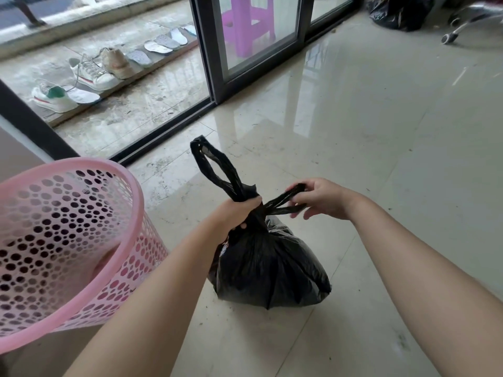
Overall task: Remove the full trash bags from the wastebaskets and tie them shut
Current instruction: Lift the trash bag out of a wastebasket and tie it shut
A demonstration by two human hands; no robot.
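A full black trash bag (272, 265) sits on the tiled floor in front of me. My left hand (236, 213) grips its gathered neck, and one handle loop (215, 164) stands up above that fist. My right hand (318, 198) pinches the other handle loop (283, 204) and holds it out to the right. A pink perforated wastebasket (68, 240) stands at the left, beside my left forearm, with no bag inside it.
A sliding glass door with a dark frame (206, 63) runs across the back, with sneakers (92, 74) and insoles outside it. Another black bag (400, 12) and a chair's wheeled base (451, 31) lie at the far right. Glossy floor tiles (381, 118) stretch between.
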